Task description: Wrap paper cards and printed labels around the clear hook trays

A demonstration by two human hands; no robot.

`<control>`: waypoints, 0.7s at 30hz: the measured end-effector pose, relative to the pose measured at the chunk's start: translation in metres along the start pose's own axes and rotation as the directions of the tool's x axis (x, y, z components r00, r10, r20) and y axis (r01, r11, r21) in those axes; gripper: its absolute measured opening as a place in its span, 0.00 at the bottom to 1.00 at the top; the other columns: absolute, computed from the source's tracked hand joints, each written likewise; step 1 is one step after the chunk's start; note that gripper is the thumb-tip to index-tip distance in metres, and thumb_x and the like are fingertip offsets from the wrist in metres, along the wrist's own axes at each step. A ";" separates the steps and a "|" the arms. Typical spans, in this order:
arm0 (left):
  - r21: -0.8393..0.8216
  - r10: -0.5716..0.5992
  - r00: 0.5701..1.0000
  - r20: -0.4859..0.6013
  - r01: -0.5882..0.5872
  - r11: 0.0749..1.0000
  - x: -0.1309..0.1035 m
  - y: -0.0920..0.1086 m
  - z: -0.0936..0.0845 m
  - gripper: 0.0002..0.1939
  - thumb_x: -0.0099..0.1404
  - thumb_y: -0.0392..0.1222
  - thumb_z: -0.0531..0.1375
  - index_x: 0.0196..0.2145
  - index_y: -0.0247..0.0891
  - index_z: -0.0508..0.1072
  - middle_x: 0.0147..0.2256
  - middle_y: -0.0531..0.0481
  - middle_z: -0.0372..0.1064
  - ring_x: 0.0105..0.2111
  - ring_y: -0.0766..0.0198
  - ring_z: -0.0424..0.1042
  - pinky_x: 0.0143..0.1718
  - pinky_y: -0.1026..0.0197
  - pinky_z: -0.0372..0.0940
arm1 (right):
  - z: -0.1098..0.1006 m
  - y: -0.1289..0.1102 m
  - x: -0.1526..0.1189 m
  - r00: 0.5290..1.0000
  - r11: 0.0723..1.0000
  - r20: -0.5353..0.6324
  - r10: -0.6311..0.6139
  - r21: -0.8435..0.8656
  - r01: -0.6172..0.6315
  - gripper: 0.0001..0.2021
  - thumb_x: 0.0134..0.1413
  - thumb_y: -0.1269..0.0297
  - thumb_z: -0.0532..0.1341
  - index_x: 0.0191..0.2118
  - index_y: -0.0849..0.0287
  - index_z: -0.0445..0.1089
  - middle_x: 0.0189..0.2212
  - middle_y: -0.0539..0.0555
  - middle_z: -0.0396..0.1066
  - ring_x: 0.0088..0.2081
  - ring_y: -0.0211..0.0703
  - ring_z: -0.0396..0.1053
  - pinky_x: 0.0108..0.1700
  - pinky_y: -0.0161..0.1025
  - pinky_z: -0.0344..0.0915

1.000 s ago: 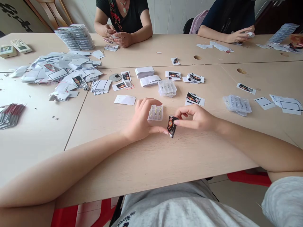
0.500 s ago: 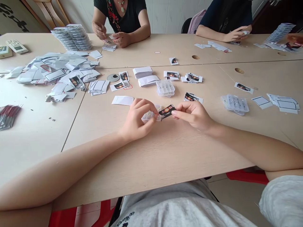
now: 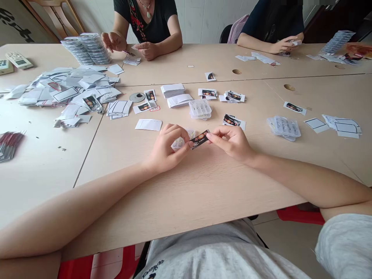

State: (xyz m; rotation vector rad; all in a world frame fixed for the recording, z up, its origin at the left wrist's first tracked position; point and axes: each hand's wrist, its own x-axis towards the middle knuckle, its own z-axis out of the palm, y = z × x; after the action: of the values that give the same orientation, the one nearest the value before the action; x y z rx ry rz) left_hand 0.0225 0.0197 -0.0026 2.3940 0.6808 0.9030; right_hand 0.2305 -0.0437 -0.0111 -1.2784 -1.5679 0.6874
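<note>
The left hand (image 3: 170,149) pinches one end of a little black label (image 3: 200,139) with a bright picture on it. The right hand (image 3: 232,142) pinches the other end with its thumb and finger. So the label is up between the two hands, over the near part of the counter (image 3: 174,201), and it tilts up to the right. A small clear box (image 3: 183,138) is just behind the left hand's fingers, which hide some of it. I can't tell if they touch it.

Past the small box is a stack of clear boxes (image 3: 200,109). Behind that stack and to its left are two piles of white cards (image 3: 173,90). A white card (image 3: 148,124) lies flat to the left of the small box. Farther left are a round gray roll (image 3: 137,97) and a big messy heap of white packets (image 3: 69,87). Across the counter, two people (image 3: 154,23) (image 3: 273,23) sit with small things near their hands.
</note>
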 end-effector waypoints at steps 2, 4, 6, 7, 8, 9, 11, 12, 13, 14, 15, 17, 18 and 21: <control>-0.030 0.041 0.998 0.054 -0.040 0.999 0.000 0.002 -0.002 0.05 0.61 0.38 0.58 0.27 0.38 0.67 0.31 0.49 0.69 0.36 0.62 0.64 0.42 0.57 0.60 | -0.001 0.006 0.003 0.979 0.966 -0.028 -0.200 -0.173 0.192 0.12 0.53 0.62 0.61 0.22 0.60 0.70 0.20 0.50 0.69 0.24 0.36 0.62 0.31 0.37 0.59; -0.054 0.087 0.992 0.086 -0.083 0.995 0.000 0.003 -0.003 0.03 0.60 0.36 0.58 0.28 0.38 0.68 0.31 0.50 0.68 0.35 0.63 0.64 0.43 0.57 0.60 | -0.002 0.011 0.005 0.935 0.896 0.005 -0.354 -0.286 0.341 0.11 0.53 0.64 0.61 0.21 0.59 0.69 0.20 0.50 0.69 0.25 0.37 0.62 0.32 0.38 0.60; -0.070 0.119 0.987 0.105 -0.112 0.991 -0.001 0.003 -0.003 0.02 0.60 0.35 0.58 0.28 0.38 0.68 0.31 0.50 0.68 0.35 0.63 0.64 0.44 0.57 0.60 | -0.002 0.014 0.006 0.912 0.854 0.048 -0.407 -0.335 0.399 0.11 0.53 0.65 0.61 0.21 0.59 0.69 0.21 0.50 0.71 0.26 0.37 0.63 0.33 0.38 0.60; -0.075 0.125 0.986 0.113 -0.117 0.990 -0.001 0.003 -0.003 0.02 0.59 0.35 0.58 0.29 0.38 0.68 0.31 0.50 0.69 0.35 0.63 0.64 0.44 0.57 0.60 | -0.002 0.014 0.006 0.911 0.847 0.060 -0.408 -0.349 0.402 0.11 0.54 0.64 0.61 0.21 0.59 0.69 0.21 0.51 0.71 0.26 0.37 0.63 0.33 0.38 0.61; -0.079 0.127 0.985 0.119 -0.118 0.990 -0.001 0.003 -0.003 0.02 0.59 0.35 0.58 0.29 0.38 0.68 0.31 0.50 0.69 0.35 0.63 0.64 0.44 0.57 0.60 | -0.002 0.015 0.005 0.915 0.847 0.066 -0.399 -0.356 0.395 0.11 0.54 0.64 0.60 0.22 0.59 0.69 0.22 0.51 0.71 0.26 0.38 0.64 0.33 0.38 0.61; -0.082 0.127 0.984 0.126 -0.117 0.990 -0.002 0.002 -0.003 0.02 0.59 0.35 0.58 0.29 0.38 0.68 0.31 0.50 0.69 0.35 0.63 0.64 0.44 0.57 0.60 | -0.002 0.015 0.005 0.921 0.853 0.068 -0.383 -0.356 0.380 0.11 0.54 0.64 0.60 0.22 0.59 0.69 0.22 0.51 0.72 0.26 0.38 0.64 0.33 0.38 0.61; -0.094 0.130 0.981 0.142 -0.118 0.989 -0.002 0.002 -0.003 0.02 0.59 0.34 0.58 0.29 0.38 0.68 0.31 0.49 0.69 0.35 0.63 0.64 0.44 0.57 0.61 | -0.002 0.014 0.005 0.939 0.880 0.064 -0.338 -0.333 0.340 0.09 0.53 0.63 0.61 0.25 0.59 0.71 0.24 0.52 0.73 0.28 0.38 0.67 0.33 0.38 0.62; -0.102 0.135 0.979 0.150 -0.121 0.987 -0.002 0.002 -0.004 0.02 0.59 0.34 0.58 0.29 0.38 0.68 0.32 0.49 0.69 0.35 0.63 0.64 0.44 0.57 0.61 | -0.002 0.014 0.005 0.947 0.895 0.061 -0.315 -0.313 0.318 0.07 0.53 0.63 0.61 0.28 0.59 0.72 0.26 0.52 0.74 0.29 0.39 0.68 0.34 0.37 0.63; -0.110 0.141 0.978 0.156 -0.125 0.986 -0.002 0.002 -0.004 0.02 0.59 0.34 0.57 0.29 0.38 0.67 0.33 0.49 0.69 0.35 0.63 0.65 0.44 0.57 0.61 | -0.002 0.013 0.005 0.954 0.909 0.059 -0.295 -0.291 0.299 0.06 0.53 0.62 0.62 0.30 0.59 0.73 0.27 0.52 0.74 0.30 0.39 0.69 0.34 0.37 0.63; -0.113 0.145 0.976 0.160 -0.128 0.985 -0.002 0.002 -0.004 0.02 0.59 0.35 0.57 0.29 0.38 0.67 0.34 0.48 0.69 0.36 0.62 0.65 0.45 0.57 0.61 | -0.002 0.012 0.004 0.958 0.919 0.062 -0.280 -0.270 0.286 0.06 0.53 0.63 0.62 0.32 0.59 0.73 0.29 0.52 0.74 0.31 0.39 0.69 0.35 0.37 0.63; -0.110 0.145 0.976 0.162 -0.128 0.986 -0.002 0.003 -0.005 0.02 0.59 0.35 0.57 0.29 0.38 0.67 0.36 0.48 0.69 0.38 0.62 0.66 0.46 0.56 0.61 | -0.002 0.011 0.004 0.960 0.926 0.071 -0.273 -0.252 0.282 0.06 0.53 0.63 0.61 0.33 0.59 0.73 0.29 0.52 0.74 0.31 0.39 0.69 0.35 0.37 0.64; -0.084 0.135 0.978 0.160 -0.123 0.989 -0.001 0.004 -0.006 0.02 0.60 0.36 0.56 0.29 0.38 0.67 0.40 0.46 0.68 0.41 0.61 0.66 0.48 0.55 0.59 | -0.002 0.009 0.003 0.956 0.929 0.101 -0.276 -0.229 0.292 0.05 0.53 0.65 0.61 0.32 0.60 0.72 0.27 0.52 0.73 0.30 0.38 0.68 0.36 0.36 0.63; -0.057 0.124 0.980 0.154 -0.116 0.992 -0.001 0.005 -0.007 0.02 0.60 0.36 0.56 0.29 0.38 0.67 0.41 0.46 0.68 0.42 0.60 0.66 0.48 0.54 0.59 | -0.002 0.008 0.002 0.954 0.929 0.116 -0.277 -0.221 0.296 0.04 0.53 0.66 0.61 0.31 0.60 0.72 0.26 0.51 0.72 0.30 0.37 0.68 0.36 0.36 0.63; 0.112 0.054 0.993 0.105 -0.066 0.992 0.000 0.006 -0.009 0.03 0.61 0.38 0.56 0.29 0.38 0.67 0.44 0.45 0.66 0.44 0.58 0.64 0.48 0.51 0.56 | -0.002 0.007 0.001 0.969 0.953 0.128 -0.213 -0.191 0.235 0.06 0.53 0.65 0.61 0.28 0.60 0.70 0.25 0.50 0.70 0.28 0.36 0.65 0.33 0.35 0.61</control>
State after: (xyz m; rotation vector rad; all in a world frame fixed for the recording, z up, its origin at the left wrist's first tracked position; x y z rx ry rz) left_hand 0.0181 0.0180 0.0064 2.5556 0.6411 0.7791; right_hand 0.2350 -0.0410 -0.0158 -1.2016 -1.8770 0.4639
